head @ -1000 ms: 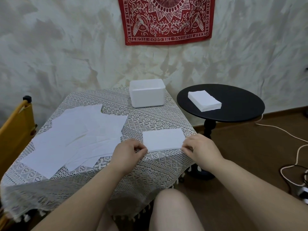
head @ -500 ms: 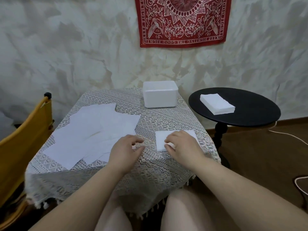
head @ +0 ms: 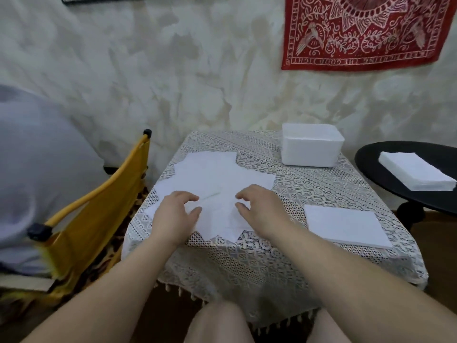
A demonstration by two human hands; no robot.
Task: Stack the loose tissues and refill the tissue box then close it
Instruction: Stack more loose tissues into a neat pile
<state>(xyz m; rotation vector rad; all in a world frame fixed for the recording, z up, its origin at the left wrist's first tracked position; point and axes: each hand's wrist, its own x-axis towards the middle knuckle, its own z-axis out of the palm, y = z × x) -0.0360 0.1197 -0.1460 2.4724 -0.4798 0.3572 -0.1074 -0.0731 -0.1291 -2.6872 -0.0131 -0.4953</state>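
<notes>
The fingers (head: 191,198) of the left hand (head: 173,216) and of the right hand (head: 259,209) curve loosely, holding nothing, over the loose tissues (head: 215,184) spread flat and overlapping on the bench (head: 247,258). A squared white stack (head: 346,225) lies to their right. The open white tissue box (head: 310,148) stands at the far edge. A yellow chair (head: 99,214) adjoins the left side; a black side table (head: 420,194) carries another stack (head: 415,174).

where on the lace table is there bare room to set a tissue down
Free: the lace strip between the loose tissues and the folded stack, in front of the box; also the near edge. Crowded: the left half, under both hands.
</notes>
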